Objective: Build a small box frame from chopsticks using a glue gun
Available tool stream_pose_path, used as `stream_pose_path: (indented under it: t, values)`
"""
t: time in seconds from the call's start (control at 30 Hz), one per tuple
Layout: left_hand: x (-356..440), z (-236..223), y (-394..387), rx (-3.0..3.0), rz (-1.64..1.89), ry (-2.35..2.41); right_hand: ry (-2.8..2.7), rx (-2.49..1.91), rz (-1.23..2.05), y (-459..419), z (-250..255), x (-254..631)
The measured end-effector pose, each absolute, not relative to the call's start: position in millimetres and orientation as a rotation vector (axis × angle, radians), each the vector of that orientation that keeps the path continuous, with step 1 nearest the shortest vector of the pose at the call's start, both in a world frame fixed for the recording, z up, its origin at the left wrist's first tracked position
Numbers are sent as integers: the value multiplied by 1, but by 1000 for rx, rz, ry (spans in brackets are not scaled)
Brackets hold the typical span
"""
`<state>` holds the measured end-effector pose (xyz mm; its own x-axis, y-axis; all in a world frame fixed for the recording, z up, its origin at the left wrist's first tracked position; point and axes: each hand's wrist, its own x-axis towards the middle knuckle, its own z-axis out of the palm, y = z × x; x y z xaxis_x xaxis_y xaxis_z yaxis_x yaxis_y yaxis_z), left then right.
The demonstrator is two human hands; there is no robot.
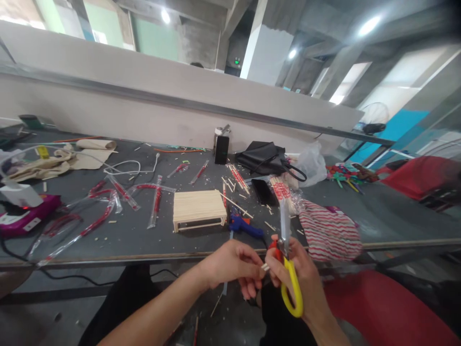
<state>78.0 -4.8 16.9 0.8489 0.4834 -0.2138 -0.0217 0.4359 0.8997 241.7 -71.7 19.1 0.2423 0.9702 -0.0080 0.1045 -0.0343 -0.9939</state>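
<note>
In front of the table edge, my left hand (240,267) pinches short pale wooden stick pieces (265,266) between thumb and fingers. My right hand (300,269) is closed round scissors (285,223) with a yellow and a red handle, blades pointing up and away. Its fingertips are close to the stick pieces; whether they also grip them I cannot tell. On the table beyond my hands stands a small table-like frame of glued wooden sticks (200,205). Right of it lies a blue glue gun (246,226).
Bundled sticks (280,188), a dark phone (262,192) and a striped cloth (329,230) lie at right. An upright phone (221,150) and black bag (262,156) are farther back. Plastic-wrapped packets (156,202) and a purple power strip (36,216) occupy the left. A red chair (389,307) is nearby.
</note>
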Motion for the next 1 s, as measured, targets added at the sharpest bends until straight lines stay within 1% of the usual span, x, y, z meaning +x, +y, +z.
stream_pose_path:
  t: [0.13, 0.37, 0.57, 0.63, 0.77, 0.87, 1.0]
  values:
    - [76, 19, -2, 1188, 381, 580, -1084, -1451, 910, -72, 20, 237]
    - [69, 24, 2, 1294, 364, 632, -1035, -1463, 978, -70, 22, 234]
    - [66, 23, 0, 1445, 478, 732, -1035, -1453, 1089, -73, 20, 235]
    - [68, 21, -1, 1384, 534, 719, -997, -1443, 1081, -72, 18, 234]
    - [78, 18, -6, 1062, 700, 540, -830, -1296, 1089, -64, 14, 228]
    - [87, 16, -11, 983, 841, 507, -782, -1227, 1104, -59, 14, 222]
    - [91, 17, -9, 992, 1013, 548, -907, -1355, 1158, -51, 21, 234]
